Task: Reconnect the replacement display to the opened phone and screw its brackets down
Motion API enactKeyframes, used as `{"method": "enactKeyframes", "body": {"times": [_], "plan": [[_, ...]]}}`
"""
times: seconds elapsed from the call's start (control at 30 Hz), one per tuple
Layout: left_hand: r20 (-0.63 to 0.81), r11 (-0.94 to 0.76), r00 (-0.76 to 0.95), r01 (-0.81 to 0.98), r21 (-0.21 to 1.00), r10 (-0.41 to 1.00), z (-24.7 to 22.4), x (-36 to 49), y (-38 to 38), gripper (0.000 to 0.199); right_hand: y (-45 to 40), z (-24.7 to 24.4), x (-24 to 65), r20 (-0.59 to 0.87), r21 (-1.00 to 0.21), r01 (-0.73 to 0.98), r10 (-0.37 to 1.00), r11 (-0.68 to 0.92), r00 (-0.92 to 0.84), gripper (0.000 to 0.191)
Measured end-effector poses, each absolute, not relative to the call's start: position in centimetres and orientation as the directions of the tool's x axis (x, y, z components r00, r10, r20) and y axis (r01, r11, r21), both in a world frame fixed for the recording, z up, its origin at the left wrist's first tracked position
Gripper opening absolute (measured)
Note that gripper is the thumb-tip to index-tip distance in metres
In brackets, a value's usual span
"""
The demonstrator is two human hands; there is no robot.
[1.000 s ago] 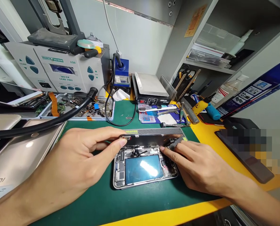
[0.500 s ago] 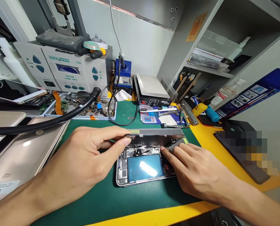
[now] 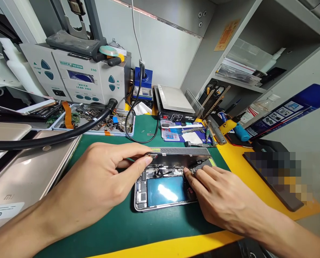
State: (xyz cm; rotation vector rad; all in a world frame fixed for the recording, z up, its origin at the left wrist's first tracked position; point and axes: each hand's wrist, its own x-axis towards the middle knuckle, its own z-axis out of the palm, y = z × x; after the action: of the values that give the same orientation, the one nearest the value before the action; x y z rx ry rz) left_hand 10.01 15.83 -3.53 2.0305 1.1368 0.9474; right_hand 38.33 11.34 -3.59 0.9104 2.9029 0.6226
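Observation:
An opened phone (image 3: 165, 191) lies on the green mat, its battery and internal parts showing. Its screen panel (image 3: 180, 160) is tilted up along the far side, with perforated film on its outer face. My left hand (image 3: 108, 175) is closed, pinching the panel's left corner between thumb and fingers. At the phone's right end is my right hand (image 3: 221, 190), fingers bent and closed around that end. Its index fingertip presses inside, near the base of the panel. The right thumb is hidden, and so is whatever lies under that fingertip.
Behind stand a hot-air station (image 3: 76, 75) with a black hose (image 3: 55, 141), a tray of circuit boards (image 3: 94, 133) and a heating plate (image 3: 176, 102). A toothbrush (image 3: 181, 125) and screwdriver (image 3: 199, 144) lie beyond the phone. Gold device shells (image 3: 28, 168) are at left.
The whole view has shifted slightly. Both hands keep the same hold on the phone and its panel, with barely visible movement.

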Motion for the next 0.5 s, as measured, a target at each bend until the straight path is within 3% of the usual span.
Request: {"method": "enactKeyframes", "body": {"times": [0.27,0.5], "plan": [[0.258,-0.410,0.369,0.429,0.805,0.893,-3.6,9.9,15.9,0.014,11.4,-3.8,38.0,0.119,0.347,0.580,0.579,0.737,-0.807,0.028],[0.277,-0.433,0.378,0.434,0.790,0.883,-3.6,9.7,15.8,0.017,11.1,-3.7,39.3,0.191,0.276,0.636,0.607,0.721,-0.771,0.037]]}}
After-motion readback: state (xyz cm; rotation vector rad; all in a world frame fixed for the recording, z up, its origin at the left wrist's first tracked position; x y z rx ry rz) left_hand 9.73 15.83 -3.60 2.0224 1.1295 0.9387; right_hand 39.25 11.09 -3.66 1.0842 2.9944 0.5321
